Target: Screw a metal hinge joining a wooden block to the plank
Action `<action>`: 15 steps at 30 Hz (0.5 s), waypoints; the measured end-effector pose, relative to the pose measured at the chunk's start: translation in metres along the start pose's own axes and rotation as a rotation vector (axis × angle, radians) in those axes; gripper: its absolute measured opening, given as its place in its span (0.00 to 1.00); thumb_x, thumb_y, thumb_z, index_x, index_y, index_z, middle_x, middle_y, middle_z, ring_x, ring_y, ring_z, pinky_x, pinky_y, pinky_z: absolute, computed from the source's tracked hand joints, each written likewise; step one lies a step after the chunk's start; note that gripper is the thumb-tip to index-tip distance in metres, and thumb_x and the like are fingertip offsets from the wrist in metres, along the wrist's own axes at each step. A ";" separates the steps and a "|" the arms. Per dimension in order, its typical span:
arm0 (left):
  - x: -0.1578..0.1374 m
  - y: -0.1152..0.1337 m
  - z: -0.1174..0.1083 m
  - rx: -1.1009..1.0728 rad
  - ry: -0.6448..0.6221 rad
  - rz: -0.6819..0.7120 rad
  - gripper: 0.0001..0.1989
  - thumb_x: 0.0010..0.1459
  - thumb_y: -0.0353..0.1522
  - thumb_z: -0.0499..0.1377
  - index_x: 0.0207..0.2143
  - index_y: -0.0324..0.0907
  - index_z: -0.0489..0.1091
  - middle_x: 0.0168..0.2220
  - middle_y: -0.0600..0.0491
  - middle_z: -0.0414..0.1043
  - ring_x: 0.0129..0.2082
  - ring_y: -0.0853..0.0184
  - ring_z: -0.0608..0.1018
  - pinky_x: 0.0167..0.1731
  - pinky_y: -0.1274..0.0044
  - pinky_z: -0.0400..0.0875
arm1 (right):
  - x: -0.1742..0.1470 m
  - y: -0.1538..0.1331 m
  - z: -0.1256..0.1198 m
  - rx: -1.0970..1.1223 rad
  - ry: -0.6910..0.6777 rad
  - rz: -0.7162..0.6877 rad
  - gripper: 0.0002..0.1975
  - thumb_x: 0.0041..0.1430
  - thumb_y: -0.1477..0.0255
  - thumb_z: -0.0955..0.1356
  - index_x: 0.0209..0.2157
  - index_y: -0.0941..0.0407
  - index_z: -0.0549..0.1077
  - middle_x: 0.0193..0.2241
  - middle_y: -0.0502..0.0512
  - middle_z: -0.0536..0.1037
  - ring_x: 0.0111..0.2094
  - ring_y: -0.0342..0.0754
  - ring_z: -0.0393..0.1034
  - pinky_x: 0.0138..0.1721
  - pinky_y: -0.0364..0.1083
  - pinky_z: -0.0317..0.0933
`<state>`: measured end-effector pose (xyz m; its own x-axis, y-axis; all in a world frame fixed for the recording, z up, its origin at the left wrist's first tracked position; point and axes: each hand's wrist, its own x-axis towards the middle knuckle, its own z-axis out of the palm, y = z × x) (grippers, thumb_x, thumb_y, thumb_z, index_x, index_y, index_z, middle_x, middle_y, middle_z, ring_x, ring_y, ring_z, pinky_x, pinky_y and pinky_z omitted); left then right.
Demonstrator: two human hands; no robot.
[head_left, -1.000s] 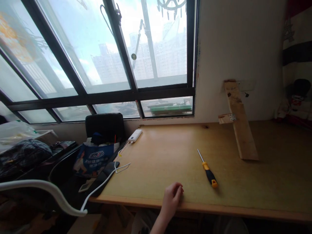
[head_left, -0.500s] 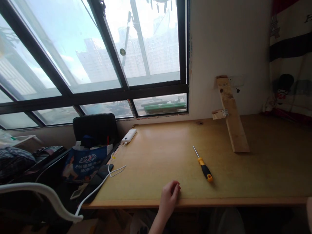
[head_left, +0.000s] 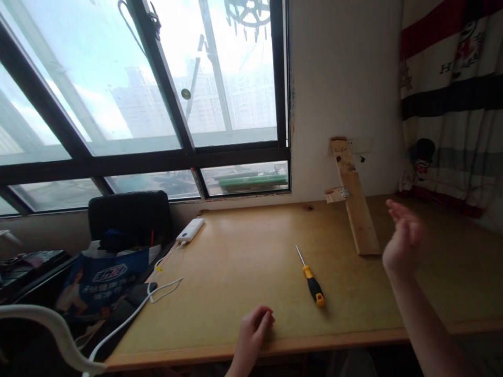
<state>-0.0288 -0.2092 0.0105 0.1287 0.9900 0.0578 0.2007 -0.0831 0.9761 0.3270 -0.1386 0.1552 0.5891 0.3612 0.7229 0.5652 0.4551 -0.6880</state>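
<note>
"Right hand point(head_left: 404, 245) loosely spread near the leaning plank point(head_left: 359, 215); left hand point(head_left: 255, 328) curled, contents I cannot tell."

"And the screwdriver point(head_left: 309, 275)?"

"On the counter point(head_left: 236, 262), handle point(head_left: 315, 289) frontward, presumably for easy reach."

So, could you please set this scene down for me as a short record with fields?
Left hand: loosely curled near the table's front edge; contents hidden
Right hand: raised, somewhat blurred, beside the board; nothing visible in it
Screwdriver: yellow and black handle, lying between the hands, tip pointing away from the person
Board: wooden, tilted, top in front of the wall; small side piece attached by a metal plate
Table: wooden, below a window
Far left corner: white device with cable
</note>
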 end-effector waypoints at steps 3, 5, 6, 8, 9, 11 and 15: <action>0.015 0.017 0.006 -0.220 -0.067 -0.073 0.18 0.50 0.45 0.57 0.27 0.37 0.68 0.22 0.50 0.72 0.21 0.69 0.72 0.22 0.78 0.65 | 0.013 0.069 0.005 -0.137 -0.070 0.231 0.21 0.59 0.62 0.57 0.45 0.62 0.68 0.43 0.65 0.71 0.45 0.52 0.66 0.46 0.51 0.58; 0.032 0.036 0.019 -0.305 -0.104 -0.066 0.18 0.49 0.44 0.58 0.27 0.36 0.68 0.22 0.50 0.72 0.20 0.69 0.73 0.21 0.78 0.64 | 0.020 0.121 0.004 -0.272 -0.082 0.476 0.23 0.55 0.60 0.59 0.43 0.63 0.69 0.42 0.67 0.72 0.44 0.55 0.66 0.44 0.52 0.58; 0.043 0.046 0.028 -0.337 -0.123 -0.056 0.18 0.49 0.43 0.59 0.28 0.35 0.68 0.23 0.49 0.72 0.21 0.69 0.73 0.23 0.78 0.65 | 0.022 0.143 0.002 -0.316 -0.080 0.586 0.23 0.53 0.60 0.60 0.41 0.63 0.69 0.41 0.68 0.72 0.45 0.57 0.65 0.44 0.52 0.57; 0.071 0.067 0.054 -0.422 -0.193 -0.058 0.17 0.48 0.42 0.60 0.30 0.35 0.69 0.26 0.47 0.73 0.25 0.67 0.75 0.27 0.76 0.68 | 0.025 0.177 -0.001 -0.335 -0.099 0.728 0.21 0.50 0.60 0.61 0.36 0.62 0.72 0.37 0.68 0.73 0.43 0.59 0.66 0.42 0.53 0.57; 0.088 0.076 0.071 -0.480 -0.238 -0.080 0.17 0.47 0.40 0.60 0.33 0.34 0.69 0.29 0.46 0.74 0.29 0.65 0.76 0.32 0.74 0.69 | 0.025 0.189 -0.003 -0.334 -0.111 0.758 0.19 0.50 0.60 0.62 0.32 0.62 0.72 0.35 0.68 0.74 0.42 0.59 0.67 0.40 0.53 0.58; 0.123 0.087 0.110 -0.602 -0.296 -0.125 0.17 0.45 0.35 0.62 0.37 0.35 0.68 0.37 0.42 0.74 0.38 0.63 0.76 0.42 0.72 0.66 | 0.024 0.202 -0.004 -0.322 -0.133 0.794 0.17 0.48 0.60 0.62 0.26 0.60 0.72 0.30 0.68 0.74 0.39 0.61 0.68 0.37 0.53 0.58; 0.186 0.081 0.193 -0.694 -0.375 -0.268 0.26 0.43 0.26 0.60 0.47 0.36 0.63 0.54 0.39 0.61 0.53 0.62 0.66 0.51 0.72 0.58 | 0.020 0.210 0.001 -0.281 -0.148 0.858 0.16 0.47 0.60 0.62 0.21 0.59 0.70 0.26 0.68 0.74 0.35 0.61 0.69 0.31 0.52 0.59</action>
<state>0.1990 -0.0535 0.0601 0.5010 0.8526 -0.1483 -0.3578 0.3601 0.8616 0.4573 -0.0353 0.0253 0.8027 0.5937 -0.0560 0.0992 -0.2256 -0.9691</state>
